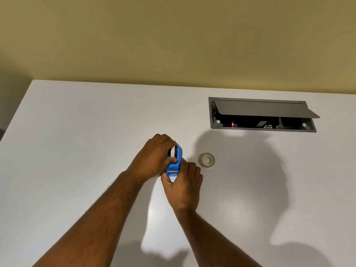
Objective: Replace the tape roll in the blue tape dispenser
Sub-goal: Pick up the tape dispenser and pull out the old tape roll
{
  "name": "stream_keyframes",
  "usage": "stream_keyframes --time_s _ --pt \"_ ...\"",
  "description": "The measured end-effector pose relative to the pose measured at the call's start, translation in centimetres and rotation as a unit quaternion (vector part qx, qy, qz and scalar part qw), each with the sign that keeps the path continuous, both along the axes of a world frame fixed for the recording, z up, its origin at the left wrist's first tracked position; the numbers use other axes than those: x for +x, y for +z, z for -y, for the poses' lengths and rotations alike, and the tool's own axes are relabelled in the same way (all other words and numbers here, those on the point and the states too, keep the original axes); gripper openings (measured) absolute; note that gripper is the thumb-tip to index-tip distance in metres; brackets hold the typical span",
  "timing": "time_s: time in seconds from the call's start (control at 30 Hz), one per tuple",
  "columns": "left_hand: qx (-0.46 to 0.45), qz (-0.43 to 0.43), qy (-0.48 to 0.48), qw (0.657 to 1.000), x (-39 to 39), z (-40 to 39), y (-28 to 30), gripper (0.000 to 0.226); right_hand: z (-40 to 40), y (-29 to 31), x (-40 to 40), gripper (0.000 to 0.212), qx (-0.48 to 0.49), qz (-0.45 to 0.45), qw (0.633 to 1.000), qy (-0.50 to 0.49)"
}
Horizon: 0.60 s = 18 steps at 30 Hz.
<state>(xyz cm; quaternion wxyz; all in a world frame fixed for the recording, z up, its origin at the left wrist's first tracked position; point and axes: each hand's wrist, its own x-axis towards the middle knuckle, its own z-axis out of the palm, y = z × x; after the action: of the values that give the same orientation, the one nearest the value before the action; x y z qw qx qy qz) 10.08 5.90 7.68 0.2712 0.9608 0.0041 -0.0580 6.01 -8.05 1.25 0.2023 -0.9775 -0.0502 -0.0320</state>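
The blue tape dispenser [174, 164] is in the middle of the white table [77, 141], held between both hands. My left hand [156, 153] wraps its far end and left side, fingers over a white tape roll [175, 150] seated in it. My right hand [183, 187] grips the near end below the metal cutter, where a short white strip of tape sticks out. A second tape roll [206, 160], pale and flat on the table, lies just right of the dispenser, apart from both hands.
A grey cable box [262, 114] is set into the table at the back right, its lid propped open. The table's left edge runs diagonally at the far left. An olive wall stands behind the table.
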Motion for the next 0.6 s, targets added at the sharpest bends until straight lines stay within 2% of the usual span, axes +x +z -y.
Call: stream_keyframes --time_s 0.3,0.47,0.6 --pt "-0.037 -0.014 0.038 0.999 0.0 0.3 1.0 0.044 -0.1 0.1 0.0 0.073 0.005 -0.001 1.000 -0.005" --pt "-0.075 0.012 0.100 0.992 -1.0 0.9 0.3 0.050 0.0 0.1 0.0 0.072 -0.001 -0.009 1.000 0.001" --pt "-0.145 0.036 0.148 0.978 -2.0 1.8 -0.1 0.050 0.1 0.2 0.1 0.073 -0.003 -0.008 1.000 0.015"
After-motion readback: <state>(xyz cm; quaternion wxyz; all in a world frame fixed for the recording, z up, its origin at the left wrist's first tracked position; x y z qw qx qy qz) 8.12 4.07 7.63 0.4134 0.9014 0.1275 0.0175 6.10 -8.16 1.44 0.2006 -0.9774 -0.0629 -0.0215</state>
